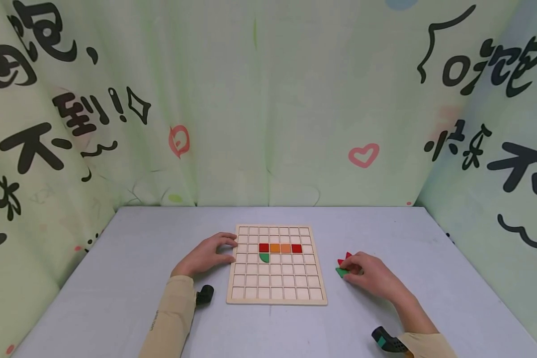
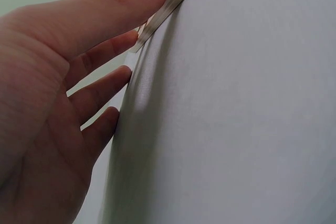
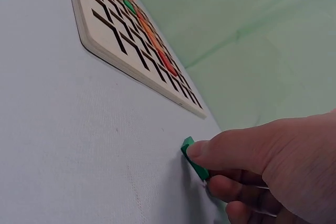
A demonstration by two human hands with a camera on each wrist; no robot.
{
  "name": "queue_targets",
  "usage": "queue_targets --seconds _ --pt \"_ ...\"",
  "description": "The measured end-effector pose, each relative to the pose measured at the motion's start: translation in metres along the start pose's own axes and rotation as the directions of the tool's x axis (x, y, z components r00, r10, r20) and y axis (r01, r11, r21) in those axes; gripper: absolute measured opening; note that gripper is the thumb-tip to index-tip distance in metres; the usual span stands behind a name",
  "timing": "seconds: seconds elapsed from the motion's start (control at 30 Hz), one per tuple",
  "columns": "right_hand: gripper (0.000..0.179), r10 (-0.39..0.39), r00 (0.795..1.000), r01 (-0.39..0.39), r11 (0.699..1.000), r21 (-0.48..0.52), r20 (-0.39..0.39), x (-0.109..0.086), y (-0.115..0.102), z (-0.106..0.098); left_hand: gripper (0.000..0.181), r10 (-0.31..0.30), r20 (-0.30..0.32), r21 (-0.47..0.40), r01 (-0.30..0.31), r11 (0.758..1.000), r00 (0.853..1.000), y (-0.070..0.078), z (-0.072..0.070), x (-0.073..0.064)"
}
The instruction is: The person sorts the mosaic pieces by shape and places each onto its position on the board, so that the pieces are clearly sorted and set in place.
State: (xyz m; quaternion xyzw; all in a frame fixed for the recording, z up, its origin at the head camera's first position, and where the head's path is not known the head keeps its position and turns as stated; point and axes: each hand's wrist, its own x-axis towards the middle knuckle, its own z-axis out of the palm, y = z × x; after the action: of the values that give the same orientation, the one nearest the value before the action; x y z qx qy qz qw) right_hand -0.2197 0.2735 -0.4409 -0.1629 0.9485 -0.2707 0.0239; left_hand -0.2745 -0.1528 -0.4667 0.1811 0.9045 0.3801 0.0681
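A wooden grid board [image 1: 275, 295] lies on the table. One row holds a red square [image 1: 263, 247], two orange squares [image 1: 280, 248] and another red square [image 1: 297, 248]; a green quarter-round piece [image 1: 264, 258] sits under the left red one. My left hand [image 1: 209, 254] rests at the board's left edge, its fingers spread and fairly straight, the thumb on the rim. Right of the board, my right hand [image 1: 370, 272] pinches a green piece [image 3: 195, 160] between thumb and fingers. Pointed red pieces [image 1: 348, 254] show just behind those fingers, partly hidden.
The white table [image 1: 116, 278] extends around the board. Printed curtains [image 1: 268, 109] hang along its back and sides. A black wrist device [image 1: 205, 295] sits by the left sleeve, another [image 1: 386, 340] by the right.
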Motion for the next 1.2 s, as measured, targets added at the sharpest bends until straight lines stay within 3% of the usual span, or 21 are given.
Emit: queue_targets --seconds 0.27,0.73,1.03,1.2 --pt "0.020 0.023 0.999 -0.024 0.999 -0.028 -0.042 0.001 0.002 0.004 0.038 -0.020 -0.004 -0.003 0.020 1.000 1.000 0.001 0.001 0.000" --pt "0.017 0.048 0.998 -0.047 0.999 0.025 -0.030 0.002 -0.006 0.011 0.040 -0.009 -0.005 0.000 0.009 1.000 1.000 0.001 0.000 0.000" --pt "0.020 -0.041 0.997 0.041 0.999 -0.005 -0.069 0.003 -0.007 0.016 0.040 -0.012 0.003 -0.003 0.012 1.000 1.000 0.002 -0.001 0.000" --pt "0.019 0.007 0.995 -0.008 1.000 -0.010 -0.096 0.005 -0.007 0.019 0.039 -0.013 0.003 -0.004 0.013 1.000 1.000 0.001 0.000 0.000"
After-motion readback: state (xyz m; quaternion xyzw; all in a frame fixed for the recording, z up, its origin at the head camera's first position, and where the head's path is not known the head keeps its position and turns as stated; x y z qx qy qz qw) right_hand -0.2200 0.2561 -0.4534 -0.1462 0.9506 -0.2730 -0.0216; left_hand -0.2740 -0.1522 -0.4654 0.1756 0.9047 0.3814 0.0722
